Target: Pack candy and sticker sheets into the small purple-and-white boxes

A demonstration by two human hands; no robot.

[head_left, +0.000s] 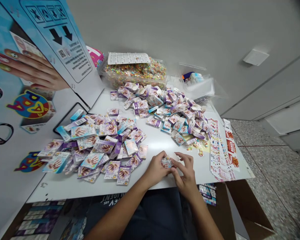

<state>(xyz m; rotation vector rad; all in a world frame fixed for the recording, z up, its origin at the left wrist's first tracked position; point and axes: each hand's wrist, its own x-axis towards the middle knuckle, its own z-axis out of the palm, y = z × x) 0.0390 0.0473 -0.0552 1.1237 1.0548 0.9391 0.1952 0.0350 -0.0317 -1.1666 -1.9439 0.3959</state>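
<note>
My left hand (156, 168) and my right hand (186, 173) meet over the near edge of the white table (160, 140). Together they pinch a small packet (167, 162) with a colourful print, held between the fingertips of both. A heap of small purple and teal boxes (97, 143) lies to the left of my hands. A second, larger heap of the same boxes (165, 106) lies further back towards the right.
A clear tub of colourful packets (136, 71) stands at the back, a white sheet on top. Printed sticker strips (221, 146) lie along the right edge. A large printed carton (27, 73) leans at the left. An open brown box (242, 206) sits on the floor.
</note>
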